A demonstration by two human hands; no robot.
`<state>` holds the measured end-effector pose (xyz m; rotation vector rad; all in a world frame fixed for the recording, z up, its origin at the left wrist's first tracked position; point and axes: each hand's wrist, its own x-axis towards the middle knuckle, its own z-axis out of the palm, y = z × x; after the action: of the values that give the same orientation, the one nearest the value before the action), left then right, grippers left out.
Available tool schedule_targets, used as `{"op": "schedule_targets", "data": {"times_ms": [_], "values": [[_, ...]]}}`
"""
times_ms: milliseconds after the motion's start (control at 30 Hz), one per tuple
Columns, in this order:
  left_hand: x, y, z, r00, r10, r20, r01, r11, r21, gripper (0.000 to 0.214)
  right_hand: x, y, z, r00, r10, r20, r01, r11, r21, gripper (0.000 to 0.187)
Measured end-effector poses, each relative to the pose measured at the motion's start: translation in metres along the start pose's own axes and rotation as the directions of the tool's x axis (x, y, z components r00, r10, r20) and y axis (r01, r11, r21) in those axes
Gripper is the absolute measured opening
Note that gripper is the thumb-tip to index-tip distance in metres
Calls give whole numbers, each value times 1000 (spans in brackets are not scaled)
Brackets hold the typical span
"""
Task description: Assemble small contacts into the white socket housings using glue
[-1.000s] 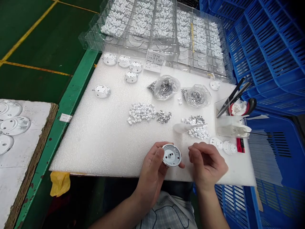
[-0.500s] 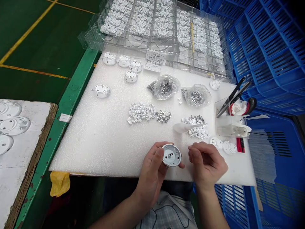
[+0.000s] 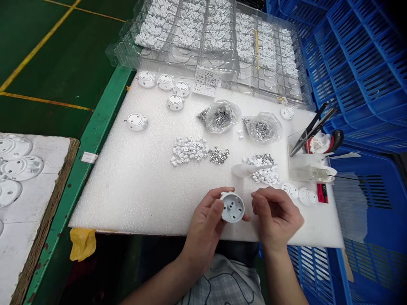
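Note:
My left hand (image 3: 206,218) grips a round white plastic housing (image 3: 233,207) by its rim, its hollow inner side with small holes turned up toward me. Just right of it, my right hand (image 3: 276,214) is closed, thumb against curled fingers; whatever they may hold is too small to make out. Beyond the hands lie a translucent dropper bottle (image 3: 243,170), a heap of small white parts (image 3: 269,176), another white heap (image 3: 190,149) and a pile of small metal pieces (image 3: 218,155).
Several white housings (image 3: 137,121) sit at the mat's far left. Two plastic bags (image 3: 222,116) of metal bits lie mid-mat. Clear trays (image 3: 187,55) of white parts stand behind. A clear tool holder (image 3: 300,167) and blue crates (image 3: 346,63) are at right.
The left hand has shifted slightly right and tilted the housing, so its inside shows at a different angle. The right hand stays nearly still. The whole view has shifted a little.

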<state>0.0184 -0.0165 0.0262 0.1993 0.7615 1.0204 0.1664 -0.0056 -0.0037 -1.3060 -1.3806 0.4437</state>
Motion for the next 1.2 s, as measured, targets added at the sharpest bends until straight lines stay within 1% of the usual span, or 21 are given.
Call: {"op": "schedule_targets", "data": {"times_ms": [100,133,267,333,400,467,500,567,633,667,700,733,767,800,833,867,933,1000,1033,1100,1200], "values": [[-2,-2,-6,996,32,82,-41,993,110,41,1,1,0,1000,12,-8,-12,1000,14,10],[-2,-3,-8,994,52,92,-66,986,154,41,1,1,0,1000,17,-12,-17,1000,19,10],[-5,-3,-11,982,173,70,-186,929,321,52,2,1,0,998,49,-35,-48,998,28,13],[-6,0,-11,963,261,65,-263,870,417,55,3,2,0,997,63,-43,-62,997,35,13],[-6,6,-12,933,357,33,-325,804,497,55,3,3,0,996,70,-46,-68,997,45,12],[-7,15,-16,882,471,-24,-380,739,556,53,3,3,1,997,60,-44,-58,997,54,11],[-8,21,-19,846,531,-46,-408,701,586,53,3,3,1,998,53,-40,-51,997,52,11],[-9,36,-30,750,659,-56,-466,587,663,53,3,2,1,999,36,-29,-35,999,36,12],[-10,54,-45,633,774,-25,-488,424,763,54,2,1,1,999,27,-22,-26,1000,9,12],[-11,64,-52,575,818,1,-476,334,813,53,2,1,1,1000,24,-19,-24,1000,-3,12],[-11,74,-59,533,846,26,-442,252,861,54,2,1,1,1000,21,-17,-21,1000,-13,13],[-12,83,-65,495,867,55,-402,172,899,54,3,1,1,1000,16,-18,-16,1000,-22,13],[-12,92,-70,476,876,83,-352,103,930,54,3,1,0,1000,10,-18,-10,999,-31,14],[-12,100,-75,469,877,103,-293,45,955,53,3,1,0,1000,1,-18,-2,999,-43,14],[-12,106,-79,474,872,121,-240,-4,971,52,4,1,1,1000,-9,-18,8,998,-55,14],[-10,110,-82,493,859,136,-192,-45,980,50,5,1,1,1000,-19,-16,18,997,-69,14],[-7,115,-87,553,812,187,-136,-133,982,46,6,0,1,999,-38,-7,37,995,-93,15],[-2,116,-93,607,752,256,-124,-229,965,42,7,-1,1,999,-55,-2,54,992,-112,16],[-1,116,-95,620,729,290,-126,-272,954,41,8,-2,2,998,-61,-1,60,991,-122,17],[1,118,-98,631,704,327,-122,-326,938,41,9,-3,1,998,-67,0,67,988,-139,19],[0,125,-99,630,716,299,-62,-337,939,47,9,-1,0,996,-84,17,86,984,-156,19]]}}
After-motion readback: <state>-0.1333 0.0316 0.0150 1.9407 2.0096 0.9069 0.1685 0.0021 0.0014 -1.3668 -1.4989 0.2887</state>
